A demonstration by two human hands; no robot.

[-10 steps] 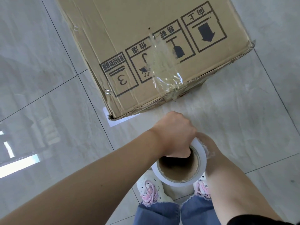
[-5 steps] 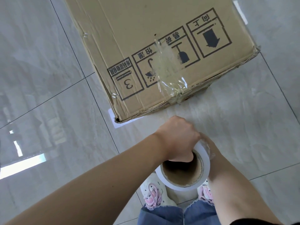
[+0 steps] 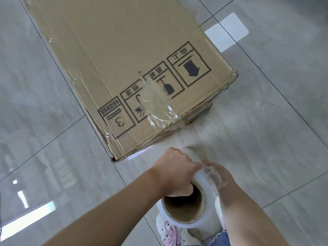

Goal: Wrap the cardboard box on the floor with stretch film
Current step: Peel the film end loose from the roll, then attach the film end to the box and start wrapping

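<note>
A long brown cardboard box (image 3: 124, 55) lies on the tiled floor, printed handling symbols near its close end. A clear strip of stretch film (image 3: 156, 110) sticks to its top and folds over the near edge. From there a sheet of film (image 3: 204, 137) stretches down to the roll of stretch film (image 3: 186, 208), white with a brown cardboard core, held upright below the box. My left hand (image 3: 175, 173) grips the roll's top rim, fingers hooked into the core. My right hand (image 3: 214, 174) holds the roll's outer side, partly under the film.
Grey glossy floor tiles (image 3: 53, 157) surround the box. A white label (image 3: 227, 32) lies on the floor beyond the box's right side, and another white slip peeks out under its near corner. My slippered feet (image 3: 168, 231) stand directly under the roll.
The roll has been pulled away from the box, drawing a longer sheet of film out. The view has risen and shows more of the box. My right hand now shows beside the roll.
</note>
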